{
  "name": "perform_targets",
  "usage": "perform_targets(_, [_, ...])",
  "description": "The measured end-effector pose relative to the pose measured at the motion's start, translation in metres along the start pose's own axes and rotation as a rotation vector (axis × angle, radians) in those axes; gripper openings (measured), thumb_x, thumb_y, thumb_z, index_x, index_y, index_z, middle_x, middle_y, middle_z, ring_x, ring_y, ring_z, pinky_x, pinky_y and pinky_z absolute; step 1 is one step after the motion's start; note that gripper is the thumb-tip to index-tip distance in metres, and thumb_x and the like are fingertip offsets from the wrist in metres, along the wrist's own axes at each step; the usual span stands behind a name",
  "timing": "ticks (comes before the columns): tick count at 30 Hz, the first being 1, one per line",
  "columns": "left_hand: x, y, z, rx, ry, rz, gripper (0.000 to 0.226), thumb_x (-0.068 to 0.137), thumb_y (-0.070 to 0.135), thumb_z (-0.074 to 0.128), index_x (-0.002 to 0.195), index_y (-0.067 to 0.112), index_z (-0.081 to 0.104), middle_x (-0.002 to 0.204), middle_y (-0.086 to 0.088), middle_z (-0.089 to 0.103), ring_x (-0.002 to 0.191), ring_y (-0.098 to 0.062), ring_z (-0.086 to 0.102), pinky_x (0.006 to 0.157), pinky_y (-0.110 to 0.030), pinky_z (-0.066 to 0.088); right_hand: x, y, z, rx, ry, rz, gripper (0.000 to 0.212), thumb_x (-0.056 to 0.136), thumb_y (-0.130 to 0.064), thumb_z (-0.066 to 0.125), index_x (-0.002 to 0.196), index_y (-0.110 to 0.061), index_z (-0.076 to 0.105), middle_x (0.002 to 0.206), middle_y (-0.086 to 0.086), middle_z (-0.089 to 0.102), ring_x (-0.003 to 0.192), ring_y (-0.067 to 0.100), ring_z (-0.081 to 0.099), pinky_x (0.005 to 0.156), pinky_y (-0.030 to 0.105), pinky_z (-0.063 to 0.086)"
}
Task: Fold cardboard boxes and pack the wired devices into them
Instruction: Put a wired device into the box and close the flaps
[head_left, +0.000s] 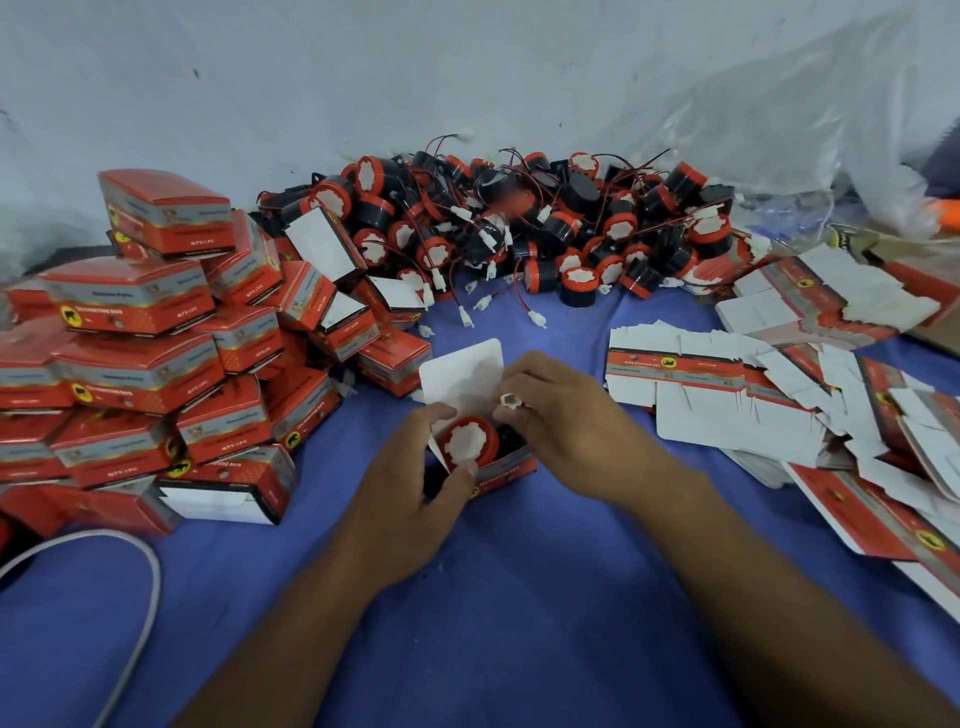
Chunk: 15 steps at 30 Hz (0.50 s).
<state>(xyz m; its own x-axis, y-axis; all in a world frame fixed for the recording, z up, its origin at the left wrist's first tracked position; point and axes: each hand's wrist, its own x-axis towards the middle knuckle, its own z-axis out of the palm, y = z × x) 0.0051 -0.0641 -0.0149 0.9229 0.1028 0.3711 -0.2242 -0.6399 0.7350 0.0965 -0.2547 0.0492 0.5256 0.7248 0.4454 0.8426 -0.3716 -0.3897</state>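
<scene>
An open red cardboard box sits on the blue cloth at the centre, its white lid flap standing up behind. A round red-and-black wired device lies inside it, white face up. My left hand grips the box's left side, thumb on the device's rim. My right hand pinches the device's white connector above the box.
Folded red boxes are stacked high at the left. A heap of loose wired devices lies at the back. Flat unfolded box blanks spread over the right. A white cable curves at the lower left.
</scene>
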Motion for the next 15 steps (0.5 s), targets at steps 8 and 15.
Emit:
perform_targets(8, [0.0001,0.0006,0.0001,0.021,-0.006,-0.029,0.045,0.095,0.036,0.061,0.134,0.033,0.040,0.085,0.014,0.052,0.078,-0.001,0.053,0.068,-0.008,0.037,0.0020,-0.0007,-0.0006,0.032,-0.019,0.154,0.019,0.101,-0.009,0.055,0.119,-0.005,0.056,0.087,0.010,0.065,0.076,0.029,0.060,0.071,0.046,0.049])
perform_targets(15, [-0.0016,0.0024,-0.0011,0.008,-0.015,-0.011,0.049,0.093,0.033,0.062,0.135,0.033,0.038,0.108,0.014,0.058,0.098,-0.002,0.057,0.082,-0.013,0.042,0.0001,0.0056,0.0041,-0.088,-0.086,0.095,0.015,0.097,-0.017,0.064,0.101,-0.016,0.079,0.101,0.000,0.067,0.101,0.023,0.053,0.095,0.045,0.040])
